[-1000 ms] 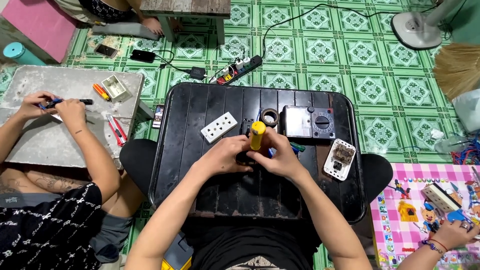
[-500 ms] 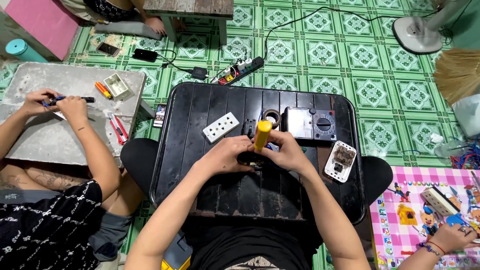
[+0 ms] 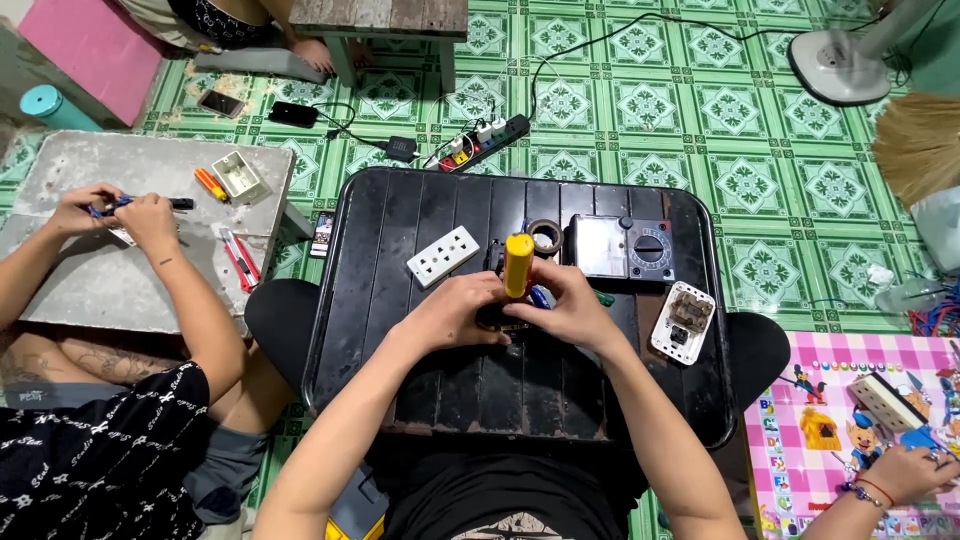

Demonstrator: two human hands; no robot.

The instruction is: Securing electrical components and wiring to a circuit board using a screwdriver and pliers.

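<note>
**Both hands closed round a yellow-handled screwdriver at the middle of the black worktop**

Far off to the left of the hands, a co-worker's hands point(image 3: 110, 210) are busy over a grey slab point(image 3: 130, 290), with a small cream box point(image 3: 238, 175) and an orange-handled tool point(image 3: 209, 183) lying beyond them.

Nearer in, a white socket plate point(image 3: 443, 256) lies flat just up and left of the left hand point(image 3: 455, 315). That hand is curled shut, fingers wrapped round something small and dark low down; I cannot quite tell what it is, since the knuckles cover it. The screwdriver point(image 3: 518, 264) stands upright between the two hands, its yellow handle poking out above them. The right hand point(image 3: 565, 310) is cupped against the left, thumb and fingers pinching the shaft below the handle.

The screwdriver looks light and rigid, the handle smooth plastic and best taken full in the palm; the small part beneath probably wants a firm, steadying grip so it does not twist.

Just beyond the hands sits a roll of tape point(image 3: 545, 236), then a meter with a dial point(image 3: 622, 248). To the right of the right hand lies an opened white switch unit point(image 3: 683, 322). The screwdriver's tip is hidden entirely. Further right, another person's hand point(image 3: 905, 470) rests on a pink mat point(image 3: 830, 400), partly cut off.
</note>
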